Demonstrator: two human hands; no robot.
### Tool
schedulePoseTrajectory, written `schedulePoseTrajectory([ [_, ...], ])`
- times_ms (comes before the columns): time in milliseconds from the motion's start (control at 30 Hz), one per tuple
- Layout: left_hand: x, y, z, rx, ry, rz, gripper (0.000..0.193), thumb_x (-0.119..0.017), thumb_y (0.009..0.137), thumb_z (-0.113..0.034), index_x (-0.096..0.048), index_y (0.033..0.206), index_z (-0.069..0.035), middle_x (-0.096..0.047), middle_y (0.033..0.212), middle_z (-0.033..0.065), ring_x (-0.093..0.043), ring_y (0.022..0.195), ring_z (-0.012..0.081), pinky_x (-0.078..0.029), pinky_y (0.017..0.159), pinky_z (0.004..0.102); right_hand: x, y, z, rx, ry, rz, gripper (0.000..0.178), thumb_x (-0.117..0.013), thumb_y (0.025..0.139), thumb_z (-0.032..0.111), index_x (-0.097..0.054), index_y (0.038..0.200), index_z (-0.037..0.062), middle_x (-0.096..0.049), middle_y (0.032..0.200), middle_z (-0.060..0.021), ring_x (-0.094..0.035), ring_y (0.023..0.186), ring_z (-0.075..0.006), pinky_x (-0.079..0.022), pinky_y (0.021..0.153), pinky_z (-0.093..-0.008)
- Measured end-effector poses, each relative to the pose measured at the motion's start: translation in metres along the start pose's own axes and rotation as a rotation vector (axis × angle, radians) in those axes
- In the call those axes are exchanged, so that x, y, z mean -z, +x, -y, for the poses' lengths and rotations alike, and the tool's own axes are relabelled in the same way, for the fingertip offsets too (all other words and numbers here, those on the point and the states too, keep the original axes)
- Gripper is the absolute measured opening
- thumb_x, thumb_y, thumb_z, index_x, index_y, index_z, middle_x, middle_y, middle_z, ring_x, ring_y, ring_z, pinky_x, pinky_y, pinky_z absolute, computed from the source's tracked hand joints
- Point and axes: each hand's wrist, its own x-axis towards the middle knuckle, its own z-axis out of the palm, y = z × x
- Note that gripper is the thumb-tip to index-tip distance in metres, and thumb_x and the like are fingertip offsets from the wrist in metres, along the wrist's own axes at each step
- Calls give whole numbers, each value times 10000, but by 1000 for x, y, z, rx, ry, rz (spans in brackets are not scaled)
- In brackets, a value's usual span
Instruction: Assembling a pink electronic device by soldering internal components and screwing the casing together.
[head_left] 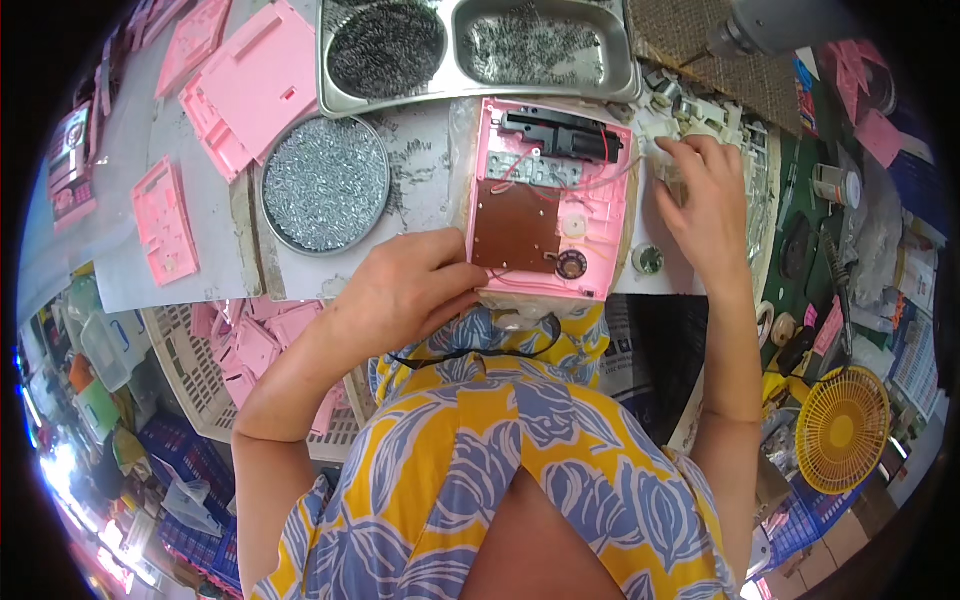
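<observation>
A pink plastic casing (620, 225) lies open in front of me, fitted with a brown circuit board (515, 228), a black module (560, 135), a metal strip and thin wires. My left hand (420, 285) is at its lower left corner, fingers bent and pressed against the edge. Past the casing's right side, my right hand (708, 195) reaches over small pale plastic parts (705, 115), with thumb and forefinger apart. Nothing held in it can be made out. A small round green-and-silver part (648, 260) lies below that hand.
A round tin (325, 185) of small metal pieces stands left of the casing. Behind it, a steel tray (450, 95) holds dark screws or springs. Pink panels (250, 75) lie at the far left; a crate (200, 375) of pink pieces sits below. A yellow basket (843, 430) is at right.
</observation>
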Motion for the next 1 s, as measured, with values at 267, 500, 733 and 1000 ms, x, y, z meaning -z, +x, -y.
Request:
schedulePoseTrajectory([
  [267,56,103,20,-103,157,-128,115,-730,862,-136,-697,911,-38,-632,803,102,-629,742,297,-496,651,389,-6,19,-29,61,6,-115,226,-705,834,48,-716,1059,65,-690,1031,-95,-605,998,-319,-486,888,-409],
  [500,11,242,62,26,566,104,148,-655,821,-102,-770,898,-51,-751,952,163,-732,910,369,-590,756,474,18,3,-28,-376,615,-81,319,-655,952,36,-624,1269,45,-638,888,-34,-579,744,-56,-458,681,-232],
  [733,37,226,53,-248,506,-267,132,-604,836,-114,-662,840,5,-680,847,202,-688,759,385,-561,704,476,26,-34,-31,-489,1086,8,233,-689,949,59,-659,1166,-20,-670,985,-31,-599,917,-85,-459,795,-228],
  [1000,1,66,-37,494,-1216,-105,204,-636,994,-50,-624,1191,2,-727,1065,148,-714,853,168,-601,765,291,30,-60,59,-408,1191,48,167,-693,883,-60,-708,1049,-51,-715,993,-105,-672,907,-165,-524,784,-269],
])
